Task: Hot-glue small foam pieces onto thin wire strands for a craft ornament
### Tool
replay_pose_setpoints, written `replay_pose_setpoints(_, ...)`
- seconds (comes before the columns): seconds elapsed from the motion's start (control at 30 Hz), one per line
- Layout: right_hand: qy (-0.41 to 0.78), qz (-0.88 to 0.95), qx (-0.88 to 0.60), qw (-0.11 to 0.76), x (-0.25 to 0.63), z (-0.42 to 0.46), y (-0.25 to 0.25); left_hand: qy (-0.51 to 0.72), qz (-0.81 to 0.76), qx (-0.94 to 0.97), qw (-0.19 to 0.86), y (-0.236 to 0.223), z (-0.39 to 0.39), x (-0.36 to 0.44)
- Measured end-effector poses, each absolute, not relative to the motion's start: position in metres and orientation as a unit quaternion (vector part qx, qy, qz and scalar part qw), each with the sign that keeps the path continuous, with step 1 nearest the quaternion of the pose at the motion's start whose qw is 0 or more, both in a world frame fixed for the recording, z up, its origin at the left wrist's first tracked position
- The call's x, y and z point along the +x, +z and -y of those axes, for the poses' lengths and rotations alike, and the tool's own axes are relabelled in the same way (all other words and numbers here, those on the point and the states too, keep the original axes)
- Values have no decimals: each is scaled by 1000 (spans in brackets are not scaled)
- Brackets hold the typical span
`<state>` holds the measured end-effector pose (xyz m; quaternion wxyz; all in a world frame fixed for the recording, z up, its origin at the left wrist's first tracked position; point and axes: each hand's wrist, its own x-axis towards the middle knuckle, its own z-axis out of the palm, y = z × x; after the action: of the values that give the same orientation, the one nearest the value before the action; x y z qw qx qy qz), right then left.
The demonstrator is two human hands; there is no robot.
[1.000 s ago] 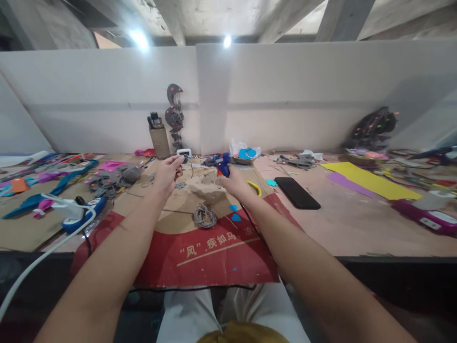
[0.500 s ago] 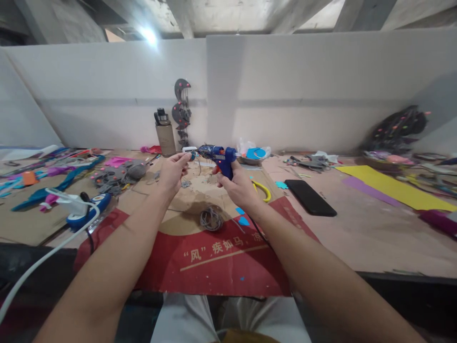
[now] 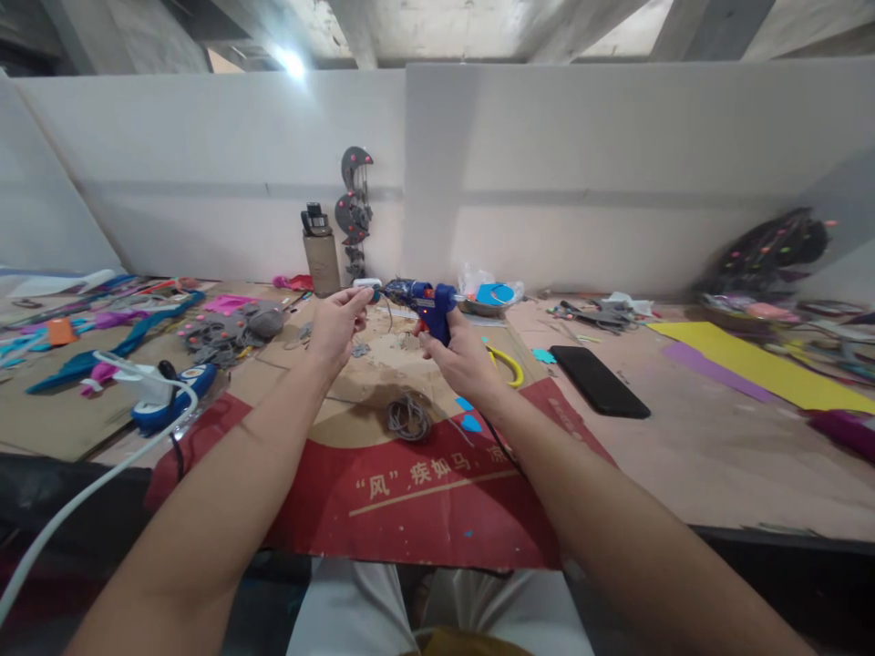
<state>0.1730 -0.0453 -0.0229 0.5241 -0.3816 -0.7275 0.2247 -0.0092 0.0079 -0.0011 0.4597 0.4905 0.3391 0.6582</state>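
My right hand [image 3: 459, 351] is wrapped round the handle of a blue hot glue gun [image 3: 437, 308], whose nozzle points left. Pinched in the fingertips of my left hand [image 3: 336, 330] is a small blue-green piece [image 3: 375, 292], close to the nozzle; its exact shape is too small to tell. A thin grey strand seems to hang just below it. Under both hands lies a red and tan printed paper sheet [image 3: 437, 524], with a coil of grey cord [image 3: 408, 419] and small blue scraps [image 3: 470, 423] on it.
A bottle [image 3: 321, 251] stands at the back, beside a hanging grey moon ornament [image 3: 354, 205]. A black phone [image 3: 599, 381] and yellow sheet [image 3: 766, 364] lie to the right. Yellow-handled scissors [image 3: 509, 367] sit near my right wrist. At left are a blue power strip [image 3: 170, 403] and grey pieces [image 3: 229, 333].
The whole view has shifted slightly, so everything appears a little further right. Both hands keep their holds, with the small piece still by the glue gun's nozzle.
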Motion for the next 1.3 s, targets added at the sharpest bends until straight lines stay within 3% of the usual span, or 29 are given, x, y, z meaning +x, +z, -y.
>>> replay_pose_setpoints(0.7,171,733,-391,530,174,44,-24,662,-298,462,510,-2,-12,-11)
replay_pose_setpoints(1.3,129,738,-407,523,173,49,-20,649,-315,512,466,-1,-8,-7)
